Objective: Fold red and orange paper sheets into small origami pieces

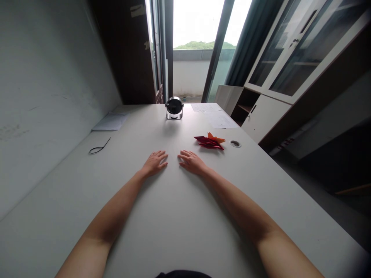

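Note:
My left hand (155, 162) lies palm down on the white table (174, 216), its fingers apart and holding nothing. Opposite it, a small gap away, my right hand (191, 161) rests flat in the same way, also empty. Just beyond the right hand is a small pile of folded paper, with dark red pieces (210, 143) in front and an orange piece (216, 138) behind. The exact shapes of these folded papers overlap and are hard to separate. Neither hand touches them.
A round black device on a metal stand (174, 107) is at the table's far end. White papers (222, 119) lie far right, more sheets (111, 121) far left. A looped black cable tie (100, 148) lies left. A cable hole (235, 144) sits near the right edge; a wall borders the left.

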Motion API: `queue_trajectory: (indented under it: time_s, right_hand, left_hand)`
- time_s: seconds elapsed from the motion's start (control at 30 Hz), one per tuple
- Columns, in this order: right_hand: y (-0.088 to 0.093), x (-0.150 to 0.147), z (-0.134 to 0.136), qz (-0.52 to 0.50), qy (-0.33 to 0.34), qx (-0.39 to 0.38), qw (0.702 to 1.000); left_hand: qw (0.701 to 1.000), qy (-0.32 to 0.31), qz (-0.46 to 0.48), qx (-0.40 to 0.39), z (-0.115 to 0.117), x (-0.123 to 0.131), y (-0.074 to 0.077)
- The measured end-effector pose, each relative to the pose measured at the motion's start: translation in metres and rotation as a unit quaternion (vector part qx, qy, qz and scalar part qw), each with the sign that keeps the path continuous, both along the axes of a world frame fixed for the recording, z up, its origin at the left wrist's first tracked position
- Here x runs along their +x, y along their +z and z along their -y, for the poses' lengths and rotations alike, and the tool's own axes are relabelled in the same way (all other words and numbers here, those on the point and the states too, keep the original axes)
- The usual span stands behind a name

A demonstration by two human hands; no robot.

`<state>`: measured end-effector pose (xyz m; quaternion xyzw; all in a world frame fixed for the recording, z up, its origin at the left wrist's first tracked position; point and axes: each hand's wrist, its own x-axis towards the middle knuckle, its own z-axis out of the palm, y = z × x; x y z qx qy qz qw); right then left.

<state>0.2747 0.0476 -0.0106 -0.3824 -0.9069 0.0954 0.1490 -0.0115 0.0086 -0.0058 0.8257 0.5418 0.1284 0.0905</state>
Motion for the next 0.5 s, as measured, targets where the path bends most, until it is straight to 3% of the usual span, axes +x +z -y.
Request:
queue_trajectory:
  time_s: [0.5]
  right_hand:
    - [0.0023, -0.0010, 0.0020, 0.003, -0.003, -0.002, 1.000]
  left_hand:
    - [1.000, -0.001, -0.001, 0.001, 0.0006, 0.0007, 0.0016]
